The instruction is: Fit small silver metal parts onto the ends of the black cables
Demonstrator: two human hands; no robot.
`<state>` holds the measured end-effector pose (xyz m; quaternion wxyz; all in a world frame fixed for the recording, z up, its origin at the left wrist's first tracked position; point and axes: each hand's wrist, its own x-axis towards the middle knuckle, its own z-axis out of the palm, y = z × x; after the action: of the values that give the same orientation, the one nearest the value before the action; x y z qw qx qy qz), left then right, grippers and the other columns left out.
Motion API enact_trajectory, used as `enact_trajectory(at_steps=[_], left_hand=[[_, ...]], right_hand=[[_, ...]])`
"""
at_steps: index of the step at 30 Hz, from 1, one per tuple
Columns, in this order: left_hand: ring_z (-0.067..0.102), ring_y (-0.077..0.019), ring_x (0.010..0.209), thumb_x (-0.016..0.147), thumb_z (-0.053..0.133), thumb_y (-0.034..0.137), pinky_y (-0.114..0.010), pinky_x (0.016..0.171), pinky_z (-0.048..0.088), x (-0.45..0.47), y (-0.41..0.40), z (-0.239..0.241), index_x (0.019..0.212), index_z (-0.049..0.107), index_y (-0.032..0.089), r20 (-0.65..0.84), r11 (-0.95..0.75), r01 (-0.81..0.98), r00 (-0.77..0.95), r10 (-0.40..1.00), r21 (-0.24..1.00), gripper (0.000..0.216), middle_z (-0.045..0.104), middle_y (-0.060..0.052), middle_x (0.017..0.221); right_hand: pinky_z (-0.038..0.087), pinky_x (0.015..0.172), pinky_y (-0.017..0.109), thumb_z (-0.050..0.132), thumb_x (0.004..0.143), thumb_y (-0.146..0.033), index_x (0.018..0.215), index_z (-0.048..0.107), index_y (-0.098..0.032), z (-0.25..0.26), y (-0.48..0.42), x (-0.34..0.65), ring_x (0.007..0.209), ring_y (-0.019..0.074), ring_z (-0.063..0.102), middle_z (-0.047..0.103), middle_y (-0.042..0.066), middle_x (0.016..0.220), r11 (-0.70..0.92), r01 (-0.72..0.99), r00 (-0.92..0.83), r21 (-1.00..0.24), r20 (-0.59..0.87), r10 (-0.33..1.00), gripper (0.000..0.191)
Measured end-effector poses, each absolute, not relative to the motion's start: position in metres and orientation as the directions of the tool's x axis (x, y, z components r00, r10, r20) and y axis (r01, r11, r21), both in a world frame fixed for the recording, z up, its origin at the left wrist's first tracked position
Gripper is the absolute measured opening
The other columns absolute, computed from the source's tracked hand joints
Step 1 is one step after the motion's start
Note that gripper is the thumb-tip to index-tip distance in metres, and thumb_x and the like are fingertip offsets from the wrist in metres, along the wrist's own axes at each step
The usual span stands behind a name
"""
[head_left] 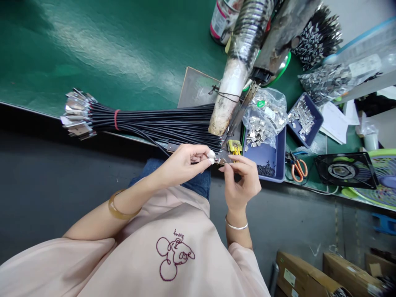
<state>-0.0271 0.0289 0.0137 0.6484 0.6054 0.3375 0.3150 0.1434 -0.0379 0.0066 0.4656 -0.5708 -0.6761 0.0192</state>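
My left hand [190,165] is closed in a pinch at the bench's front edge, with white coverings on the thumb and a fingertip. Facing it, my right hand [243,177] also pinches, thumb against fingers. Between the two sets of fingertips shows a small shiny metal piece [221,161]; what each hand grips is too small to make out. Just behind them lies a thick bundle of black cables [154,121], tied with a red band [116,119] and carrying metal ends [77,111] on the left. A yellow object [235,147] sits beside my right fingers.
A soldering-iron-like metal tool [244,107] and a wrapped duct [232,82] hang low over the hands. Right of them stand a blue tray [280,165] with metal parts, a smaller blue tray [318,119], orange-handled pliers [299,170] and a fan [345,170]. Cardboard boxes [301,274] rest below.
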Motion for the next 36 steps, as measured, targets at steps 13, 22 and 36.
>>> enact_trajectory(at_steps=[13,22,36], left_hand=[[0.038,-0.006,0.053,0.083,0.064,0.021,-0.019,0.05,0.03,-0.012,0.031,0.013,0.074,0.067,0.012,-0.037,0.063,-0.046,0.433,0.901,0.997,0.013,0.048,0.004,0.059],[0.048,-0.007,0.056,0.082,0.064,0.021,-0.019,0.054,0.038,-0.007,0.033,0.014,0.073,0.066,0.013,-0.066,0.095,-0.06,0.37,0.927,0.994,0.012,0.057,0.001,0.063],[0.041,-0.0063,0.052,0.083,0.064,0.024,-0.02,0.051,0.032,-0.01,0.036,0.017,0.073,0.064,0.013,-0.116,0.155,-0.054,0.441,0.89,0.986,0.015,0.054,0.002,0.06]], right_hand=[[0.066,0.075,0.033,0.066,0.089,-0.022,0.084,0.065,-0.022,0.013,-0.03,0.144,0.09,0.0174,0.075,0.076,0.004,0.101,0.192,0.55,0.205,-0.813,0.354,0.913,0.005],[0.066,0.074,0.029,0.069,0.087,-0.026,0.081,0.066,-0.021,0.015,-0.019,0.148,0.084,0.0156,0.076,0.075,0.004,0.1,0.116,0.444,0.219,-0.888,0.233,0.947,0.008],[0.066,0.069,0.023,0.069,0.085,-0.019,0.075,0.063,-0.019,0.028,-0.016,0.153,0.076,0.0125,0.076,0.076,0.002,0.095,0.079,0.351,0.179,-0.933,0.15,0.972,0.012]])
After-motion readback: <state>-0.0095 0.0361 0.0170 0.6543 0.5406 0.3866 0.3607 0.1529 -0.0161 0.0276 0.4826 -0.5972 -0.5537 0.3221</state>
